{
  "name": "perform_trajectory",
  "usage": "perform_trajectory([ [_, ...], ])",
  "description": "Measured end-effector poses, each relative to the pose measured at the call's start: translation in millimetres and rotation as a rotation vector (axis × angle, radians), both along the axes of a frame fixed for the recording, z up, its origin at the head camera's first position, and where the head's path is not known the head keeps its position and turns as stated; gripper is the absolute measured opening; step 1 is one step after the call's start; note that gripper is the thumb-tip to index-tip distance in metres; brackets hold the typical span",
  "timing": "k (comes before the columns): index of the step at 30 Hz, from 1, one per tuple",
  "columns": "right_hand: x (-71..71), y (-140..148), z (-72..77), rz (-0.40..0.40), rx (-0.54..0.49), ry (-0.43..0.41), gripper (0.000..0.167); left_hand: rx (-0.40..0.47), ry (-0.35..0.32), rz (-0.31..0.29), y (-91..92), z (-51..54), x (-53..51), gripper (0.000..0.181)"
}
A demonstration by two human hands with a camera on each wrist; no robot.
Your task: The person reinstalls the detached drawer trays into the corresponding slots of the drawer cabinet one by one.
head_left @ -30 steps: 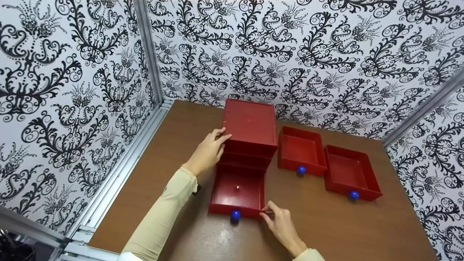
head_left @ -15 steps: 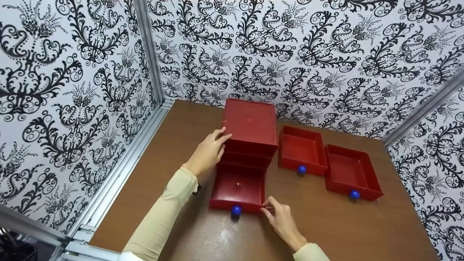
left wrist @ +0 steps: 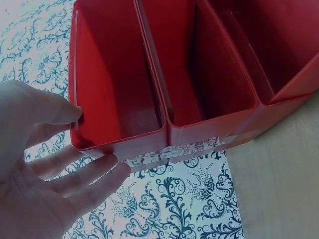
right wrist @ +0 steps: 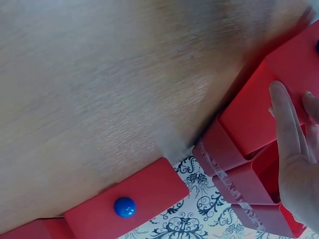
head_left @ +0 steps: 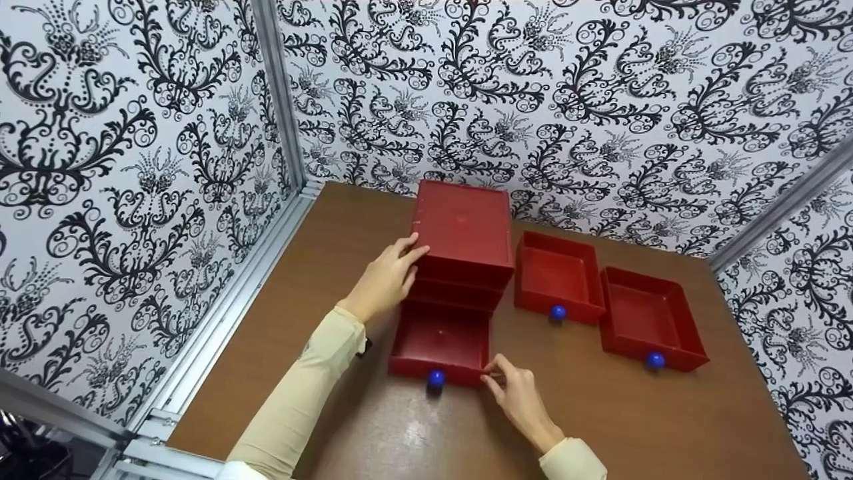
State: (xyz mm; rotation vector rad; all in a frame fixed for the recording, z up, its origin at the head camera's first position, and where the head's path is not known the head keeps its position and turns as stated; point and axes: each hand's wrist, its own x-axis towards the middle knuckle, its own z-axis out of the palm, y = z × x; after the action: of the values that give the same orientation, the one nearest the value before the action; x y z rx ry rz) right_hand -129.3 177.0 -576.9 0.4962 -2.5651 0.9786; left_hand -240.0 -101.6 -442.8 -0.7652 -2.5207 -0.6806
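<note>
A red cabinet (head_left: 463,223) stands on the table, its two upper compartments bare in the left wrist view. From the lowest slot a red drawer (head_left: 410,368) sticks out toward me, a blue round knob (head_left: 436,379) on its front. My left hand (head_left: 385,280) rests against the cabinet's upper left front corner. In the left wrist view the thumb touches the rim, with the other fingers stretched along the side. Between thumb and forefinger, my right hand (head_left: 523,400) pinches the drawer's front right corner. How far the drawer's back reaches inside is hidden.
Two more red drawers with blue knobs lie to the right of the cabinet: a nearer-in drawer (head_left: 556,273) and an outer drawer (head_left: 640,313). Patterned walls (head_left: 533,100) close off the back and sides. A metal rail (head_left: 226,313) runs along the table's left edge.
The lowest drawer has slid a little further into the cabinet, and my right hand has moved forward with it. My left hand has stayed at the cabinet's corner.
</note>
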Motion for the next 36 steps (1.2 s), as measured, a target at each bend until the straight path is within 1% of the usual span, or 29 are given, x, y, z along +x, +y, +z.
perform_trajectory([
  [8, -7.4, 1.7, 0.3, -0.007, -0.008, -0.006, 0.014, 0.001, -0.015, -0.007, 0.0, -0.2, -0.4, 0.043],
  [13, -13.0, 2.9, 0.9, 0.007, -0.017, -0.009, 0.015, -0.007, -0.019, -0.004, -0.4, 0.0, -0.8, 0.045],
  [16, -16.3, 2.8, 1.8, 0.016, -0.018, -0.01, 0.015, 0.004, -0.019, -0.003, -0.7, 0.1, -0.8, 0.044],
  [21, -20.3, 2.8, 2.0, 0.006, -0.015, -0.023, 0.016, 0.014, -0.016, -0.005, -1.1, 0.3, -0.1, 0.042],
  [25, -22.3, 2.6, 1.6, 0.002, -0.04, -0.026, 0.017, 0.003, -0.017, -0.006, -0.7, 1.6, 1.0, 0.043],
  [29, -25.6, 2.9, 1.6, -0.008, -0.061, -0.012, 0.021, -0.004, -0.019, -0.003, -0.8, 3.8, 1.5, 0.043],
  [36, -30.8, 3.3, 1.2, -0.023, -0.059, -0.013, 0.022, -0.047, -0.007, 0.021, -0.6, 3.5, 1.5, 0.044],
])
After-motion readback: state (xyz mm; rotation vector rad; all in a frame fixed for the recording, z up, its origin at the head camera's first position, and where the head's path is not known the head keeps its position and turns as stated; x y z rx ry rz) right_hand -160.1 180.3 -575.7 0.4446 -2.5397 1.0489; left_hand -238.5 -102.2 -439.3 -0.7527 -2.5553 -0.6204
